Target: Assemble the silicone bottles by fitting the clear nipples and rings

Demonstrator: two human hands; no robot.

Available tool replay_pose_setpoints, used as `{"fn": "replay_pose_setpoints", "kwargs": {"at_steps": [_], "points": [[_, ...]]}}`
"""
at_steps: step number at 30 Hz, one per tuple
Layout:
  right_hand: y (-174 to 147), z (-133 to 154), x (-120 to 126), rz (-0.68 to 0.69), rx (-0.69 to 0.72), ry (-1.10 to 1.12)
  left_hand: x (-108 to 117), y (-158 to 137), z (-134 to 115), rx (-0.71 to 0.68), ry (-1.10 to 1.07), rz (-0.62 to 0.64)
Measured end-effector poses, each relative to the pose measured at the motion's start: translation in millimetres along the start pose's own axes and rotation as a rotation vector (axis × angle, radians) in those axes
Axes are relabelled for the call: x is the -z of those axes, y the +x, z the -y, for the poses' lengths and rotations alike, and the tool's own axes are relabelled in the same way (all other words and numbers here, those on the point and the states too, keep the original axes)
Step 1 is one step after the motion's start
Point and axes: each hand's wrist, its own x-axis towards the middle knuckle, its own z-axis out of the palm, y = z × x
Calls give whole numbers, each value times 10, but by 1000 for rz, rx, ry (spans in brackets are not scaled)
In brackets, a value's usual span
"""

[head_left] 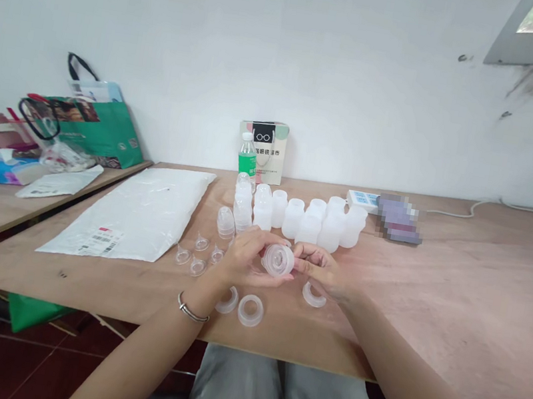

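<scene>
Left grip point(243, 256) holds a clear piece point(279, 260) — paper bag point(275, 164) reads "眼镜".

A laden wooden table point(461, 311)
Bottles point(330, 228) stand beyond the right hand point(319, 270); rings point(243, 314) lie this side of the left hand point(243, 256), a package point(136, 209) to its left.

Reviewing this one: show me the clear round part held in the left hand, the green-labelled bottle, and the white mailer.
Clear round part point(278, 260): head view, centre of its camera-facing side.
Green-labelled bottle point(246, 163): head view, label.
White mailer point(136, 209): head view, middle of its upper face.
</scene>
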Motion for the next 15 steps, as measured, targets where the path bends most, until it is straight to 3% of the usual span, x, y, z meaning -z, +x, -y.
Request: {"fn": "replay_pose_setpoints", "kwargs": {"at_steps": [10, 15], "points": [[31, -159, 78, 19, 45, -65, -31, -33, -28, -63, -53, 16], [15, -127, 59, 0, 57, -47, -60, -32, 1, -88, 82, -86]]}}
